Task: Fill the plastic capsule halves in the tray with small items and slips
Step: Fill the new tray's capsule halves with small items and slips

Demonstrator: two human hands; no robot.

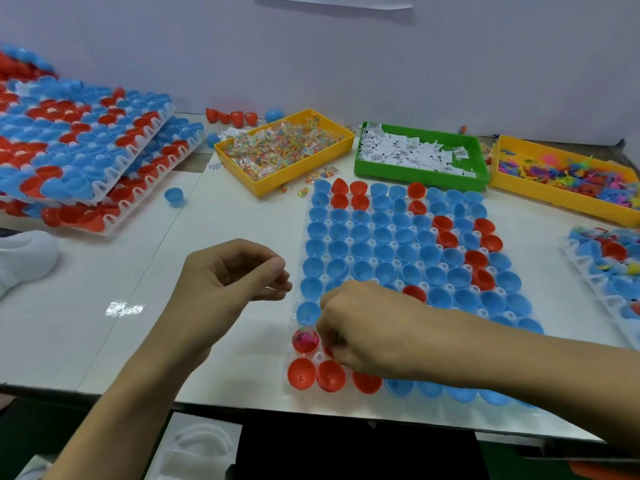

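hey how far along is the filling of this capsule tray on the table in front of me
Barely started. Done: one red capsule half at the tray's near left corner holds a colourful item. In hand: the right hand is down at the neighbouring cup, fingers curled, what it holds hidden; the left hand hovers beside the tray. Left: the blue halves look empty, and the paper slips sit in the green bin.

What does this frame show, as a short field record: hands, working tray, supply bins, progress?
left hand: left hand hovers over the table beside the tray, fingers loosely curled, nothing visible in it
right hand: right hand reaches down into the tray's near-left corner, fingers curled; what they hold is unclear
working tray: clear tray of blue and red capsule halves
supply bins: yellow bin of small packets; green bin of paper slips
progress: one red half holds an item; most halves look empty
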